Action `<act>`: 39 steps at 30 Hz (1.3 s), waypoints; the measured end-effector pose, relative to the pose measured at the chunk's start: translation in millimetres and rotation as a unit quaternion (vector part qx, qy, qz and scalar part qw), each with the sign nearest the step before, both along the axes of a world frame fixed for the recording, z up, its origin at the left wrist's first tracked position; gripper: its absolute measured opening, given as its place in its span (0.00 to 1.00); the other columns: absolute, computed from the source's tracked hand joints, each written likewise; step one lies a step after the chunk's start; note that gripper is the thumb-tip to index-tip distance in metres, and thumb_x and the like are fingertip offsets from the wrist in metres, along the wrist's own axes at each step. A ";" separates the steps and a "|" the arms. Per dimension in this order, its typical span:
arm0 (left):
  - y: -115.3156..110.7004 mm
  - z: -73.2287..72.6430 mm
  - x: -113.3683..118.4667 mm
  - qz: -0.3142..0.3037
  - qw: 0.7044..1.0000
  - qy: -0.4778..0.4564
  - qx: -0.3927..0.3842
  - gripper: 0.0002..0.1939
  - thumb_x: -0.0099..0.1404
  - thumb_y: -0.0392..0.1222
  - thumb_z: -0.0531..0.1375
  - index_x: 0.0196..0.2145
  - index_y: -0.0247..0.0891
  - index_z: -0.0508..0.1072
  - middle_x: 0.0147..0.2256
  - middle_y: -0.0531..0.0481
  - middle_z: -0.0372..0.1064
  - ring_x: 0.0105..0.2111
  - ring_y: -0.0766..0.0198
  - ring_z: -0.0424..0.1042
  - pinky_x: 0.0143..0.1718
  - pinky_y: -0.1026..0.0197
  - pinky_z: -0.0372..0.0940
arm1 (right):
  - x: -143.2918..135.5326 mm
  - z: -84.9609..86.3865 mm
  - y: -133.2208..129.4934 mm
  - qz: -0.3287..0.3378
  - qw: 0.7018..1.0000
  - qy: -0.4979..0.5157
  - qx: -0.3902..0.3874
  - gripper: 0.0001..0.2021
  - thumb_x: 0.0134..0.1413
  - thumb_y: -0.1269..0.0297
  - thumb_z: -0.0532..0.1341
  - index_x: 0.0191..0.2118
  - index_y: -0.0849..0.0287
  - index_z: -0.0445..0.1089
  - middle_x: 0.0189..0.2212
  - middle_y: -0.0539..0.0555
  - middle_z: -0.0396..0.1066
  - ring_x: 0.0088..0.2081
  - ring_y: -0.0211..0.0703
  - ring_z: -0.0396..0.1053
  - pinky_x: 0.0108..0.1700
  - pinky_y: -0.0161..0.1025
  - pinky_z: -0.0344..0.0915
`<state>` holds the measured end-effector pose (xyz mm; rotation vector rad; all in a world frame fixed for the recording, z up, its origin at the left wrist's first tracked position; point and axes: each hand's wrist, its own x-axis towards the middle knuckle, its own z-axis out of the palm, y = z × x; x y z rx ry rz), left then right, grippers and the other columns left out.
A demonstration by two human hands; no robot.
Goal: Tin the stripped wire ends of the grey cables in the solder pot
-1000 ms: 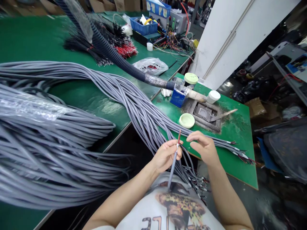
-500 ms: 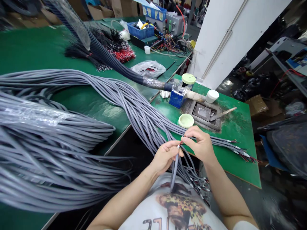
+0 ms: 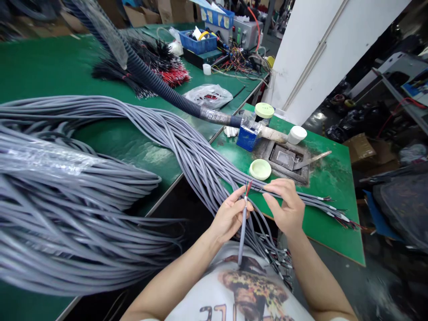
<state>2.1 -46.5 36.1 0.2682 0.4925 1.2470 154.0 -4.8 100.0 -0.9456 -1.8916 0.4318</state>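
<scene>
A: What was nearest?

B: The person's white printed shirt [image 3: 250, 290]. In front of it stood a slim, round, grey-sheathed cable [image 3: 242, 234], almost upright, its lower part reaching down towards the print.

A: Where was it held?

B: Near the top. The left hand [image 3: 230, 216] pinched it between thumb and fingers, close to a small white band [image 3: 246, 198] around the end of the sheath.

A: And above the band?

B: A little spray of thin coloured wires [image 3: 248, 189] fanned out, mostly red, with some green among them. The tips were too small to make out.

A: The right hand [image 3: 286, 207]?

B: Just beside the wires, apart from them, with its thumb and fingers spread.

A: What lay beyond?

B: A thick bundle of smooth grey cables [image 3: 187, 147] ran behind both hands onto a worn green table [image 3: 334, 240]. Past it sat a shallow, round, pale green dish [image 3: 260, 169], then a grimy rectangular metal tray [image 3: 282, 156] with a flat metal blade [image 3: 309, 162] lying over its edge. Farther back, a dark corrugated hose [image 3: 160, 84] slanted down to a small blue box [image 3: 247, 137].
</scene>
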 end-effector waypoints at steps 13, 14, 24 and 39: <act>6.1 5.0 4.7 0.019 0.997 -0.058 -0.046 0.20 0.56 0.36 0.68 0.47 0.37 0.73 0.27 0.56 0.70 0.25 0.76 0.69 0.28 0.75 0.64 | 2.8 -24.3 -21.0 0.128 0.963 -0.195 0.138 0.22 0.54 0.69 0.61 0.54 0.45 0.67 0.52 0.54 0.69 0.55 0.51 0.62 0.55 0.56 0.62; 6.4 4.7 4.8 0.018 0.997 -0.057 -0.049 0.19 0.56 0.36 0.68 0.46 0.37 0.73 0.27 0.56 0.70 0.25 0.76 0.69 0.28 0.75 0.64 | 2.3 -25.2 -20.6 0.125 0.963 -0.194 0.141 0.21 0.54 0.69 0.60 0.54 0.45 0.67 0.52 0.54 0.69 0.55 0.51 0.63 0.55 0.56 0.61; 7.0 0.0 6.6 0.000 0.995 -0.081 -0.064 0.15 0.54 0.37 0.69 0.40 0.32 0.75 0.29 0.53 0.71 0.26 0.75 0.70 0.28 0.75 0.65 | -5.7 -25.4 -22.1 0.098 0.963 -0.179 0.176 0.14 0.57 0.67 0.59 0.49 0.52 0.71 0.47 0.54 0.74 0.53 0.49 0.65 0.57 0.53 0.60; 23.6 23.7 27.3 -0.003 0.998 -0.017 -0.054 0.15 0.53 0.46 0.69 0.28 0.33 0.70 0.23 0.56 0.64 0.23 0.75 0.64 0.24 0.72 0.61 | 11.9 -30.6 -4.1 0.024 0.992 -0.037 0.122 0.15 0.56 0.72 0.60 0.46 0.48 0.71 0.41 0.50 0.78 0.50 0.50 0.69 0.55 0.58 0.63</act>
